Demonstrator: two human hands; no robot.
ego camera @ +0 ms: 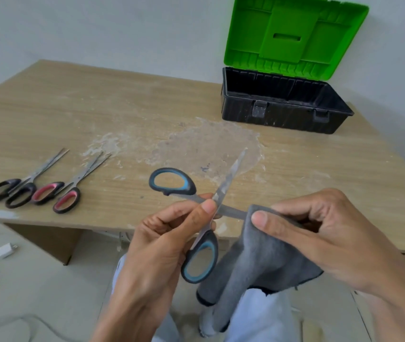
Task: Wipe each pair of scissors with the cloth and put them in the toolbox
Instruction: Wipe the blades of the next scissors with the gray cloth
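Note:
My left hand [164, 245] pinches a pair of blue-and-black-handled scissors [172, 184] near the pivot, blades spread wide apart, in front of the table's near edge. My right hand [320, 233] holds a grey cloth [253, 265] wrapped around one blade, whose tip is hidden in the cloth. The other blade points up and to the right. Two more pairs lie at the table's left: black-handled scissors [11, 191] and red-and-black-handled scissors [58, 196]. A black toolbox [283, 114] stands at the back right with its green lid [292, 33] raised; no scissors show in the visible part of its inside.
The wooden table [122, 114] has a pale worn patch at its middle. A white wall rises behind it. On the floor at the left lies a white charger [5, 250] with its cable. My knees in light trousers show below the cloth.

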